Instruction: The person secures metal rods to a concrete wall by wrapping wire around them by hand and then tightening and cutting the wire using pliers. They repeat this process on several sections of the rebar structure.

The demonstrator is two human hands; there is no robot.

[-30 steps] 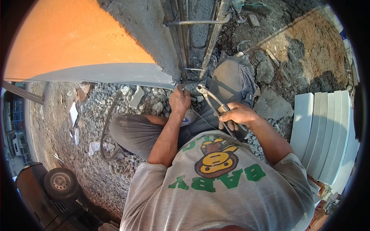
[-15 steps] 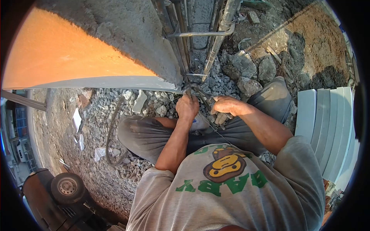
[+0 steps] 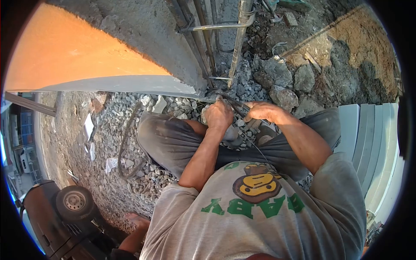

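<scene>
My left hand [image 3: 218,113] is closed at the foot of an upright rebar cage [image 3: 237,52], by the corner of a concrete wall base. Its fingertips touch something too small to make out. Just to its right, my right hand [image 3: 265,112] is wrapped round a dark metal tool [image 3: 234,102] with long handles, which looks like pincers. The tool's tip points toward the left fingertips and the lowest tie of the cage; its jaws are hidden. A thin wire [image 3: 255,147] runs from below the hands toward my shirt.
Gravel [image 3: 130,113] and broken concrete chunks [image 3: 284,96] surround my crossed legs. A bent dark bar or hose [image 3: 122,151] lies at left. Grey slabs [image 3: 353,130] stand at right. Behind left are a vehicle with a wheel [image 3: 74,201] and another person's bare foot [image 3: 138,220].
My right hand has lifted slightly, and the tool lies flatter toward the left hand. My left hand has shifted a little right and down in view. Another person's foot has appeared at lower left.
</scene>
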